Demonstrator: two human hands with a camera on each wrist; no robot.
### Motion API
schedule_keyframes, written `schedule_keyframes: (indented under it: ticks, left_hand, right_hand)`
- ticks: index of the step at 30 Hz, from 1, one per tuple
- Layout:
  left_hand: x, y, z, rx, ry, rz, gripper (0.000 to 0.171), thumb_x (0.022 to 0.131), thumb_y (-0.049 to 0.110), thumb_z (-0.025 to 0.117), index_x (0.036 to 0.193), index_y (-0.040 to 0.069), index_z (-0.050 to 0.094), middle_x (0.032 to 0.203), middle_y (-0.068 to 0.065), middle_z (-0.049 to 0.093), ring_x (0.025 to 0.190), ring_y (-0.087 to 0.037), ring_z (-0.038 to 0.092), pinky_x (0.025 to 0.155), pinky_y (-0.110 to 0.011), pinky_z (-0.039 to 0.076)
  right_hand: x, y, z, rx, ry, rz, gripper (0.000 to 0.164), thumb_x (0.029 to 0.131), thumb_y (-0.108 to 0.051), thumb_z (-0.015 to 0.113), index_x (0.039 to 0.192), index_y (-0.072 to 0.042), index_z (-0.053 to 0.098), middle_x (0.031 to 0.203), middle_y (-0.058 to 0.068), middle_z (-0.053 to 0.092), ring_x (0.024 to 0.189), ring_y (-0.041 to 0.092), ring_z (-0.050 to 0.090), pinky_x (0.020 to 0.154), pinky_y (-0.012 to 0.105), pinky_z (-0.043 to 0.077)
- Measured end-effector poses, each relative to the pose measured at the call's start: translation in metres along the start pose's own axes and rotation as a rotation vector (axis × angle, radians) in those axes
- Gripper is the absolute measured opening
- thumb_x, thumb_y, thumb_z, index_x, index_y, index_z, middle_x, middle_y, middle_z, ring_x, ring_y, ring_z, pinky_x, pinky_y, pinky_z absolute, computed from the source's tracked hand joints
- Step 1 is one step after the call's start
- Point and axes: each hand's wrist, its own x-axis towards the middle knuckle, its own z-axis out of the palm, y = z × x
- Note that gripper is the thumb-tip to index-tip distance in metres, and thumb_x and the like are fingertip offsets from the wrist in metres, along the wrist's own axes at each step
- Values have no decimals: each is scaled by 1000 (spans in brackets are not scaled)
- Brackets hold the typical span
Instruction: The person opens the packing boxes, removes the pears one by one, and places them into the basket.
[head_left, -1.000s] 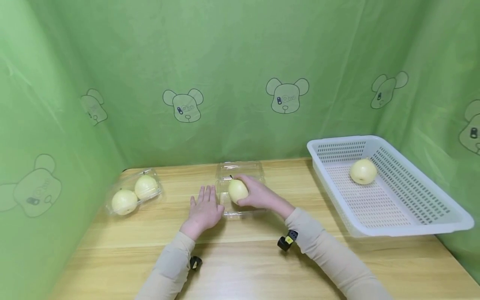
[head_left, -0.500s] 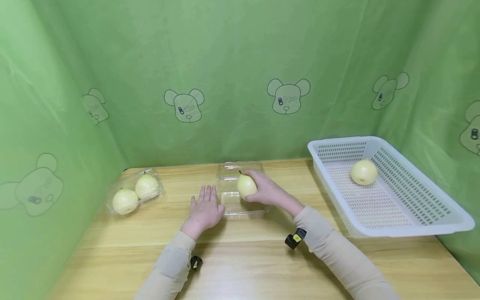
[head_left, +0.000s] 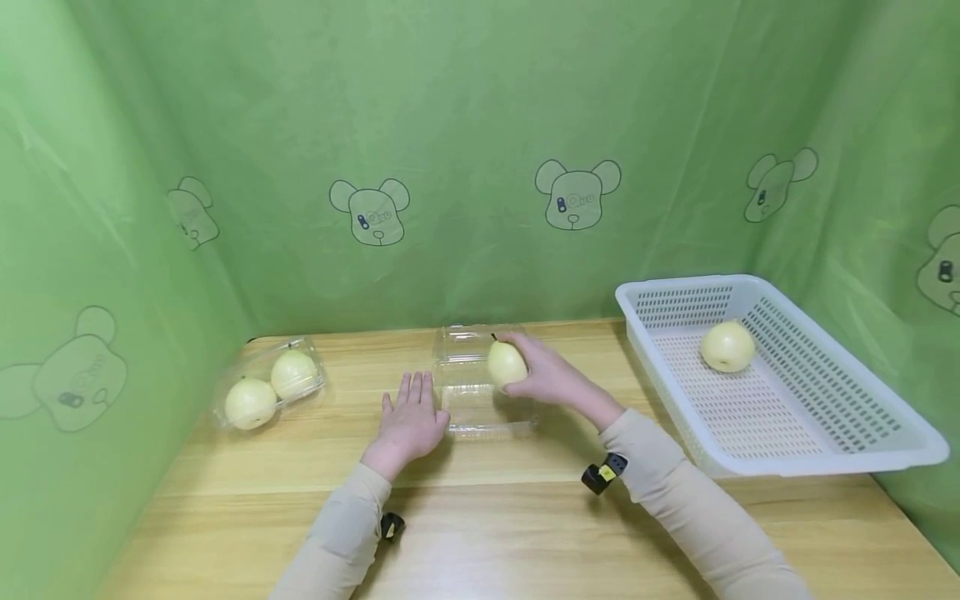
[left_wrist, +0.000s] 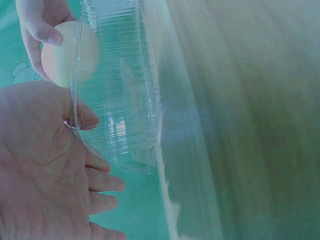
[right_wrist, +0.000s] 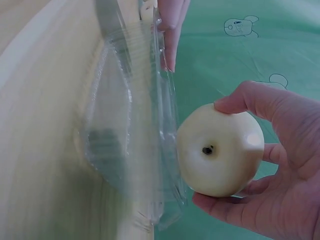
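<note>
My right hand [head_left: 551, 379] grips a pale yellow pear [head_left: 507, 365], stem up, over the right part of a clear plastic clamshell box [head_left: 467, 406]. The box lies with its lid folded back, and no other pear shows in it. In the right wrist view, thumb and fingers curl round the pear [right_wrist: 220, 155] beside the box's rim. My left hand [head_left: 408, 423] is at the box's left side, fingers straight. The left wrist view has its thumb [left_wrist: 89, 119] at the rim of the box [left_wrist: 122, 95].
Far left, another clear box [head_left: 315, 385] holds two pears [head_left: 251, 404]. A white perforated basket [head_left: 825, 462] stands on the right with one pear [head_left: 727, 347] inside. Green curtains [head_left: 465, 167] rise behind and beside the wooden table [head_left: 480, 533].
My right hand has carried the pear to the right and slightly back, from the box's left part to over its right part. The left hand has stayed in place.
</note>
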Motion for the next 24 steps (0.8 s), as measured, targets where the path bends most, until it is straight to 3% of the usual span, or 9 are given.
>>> schedule_keyframes:
  ticks: [13,24]
  left_hand:
    - [0,-1,3,-5,10,2,70,100,41,31,156,2,12,164,-17,12,153,-35,5,121,-63,7]
    - [0,-1,5,-1,6,-2,71,100,41,31,156,2,11,164,-16,12,153,-35,4,121,-63,6]
  right_hand:
    - [-5,5,-20,-64,45,-9,81,71,-14,78,143,-4,42,139,22,51,123,40,52,98,61,49]
    - [-11,4,-43,-117,75,38,79,69,-18,76,141,-10,43,129,25,53,114,40,54,87,62,53]
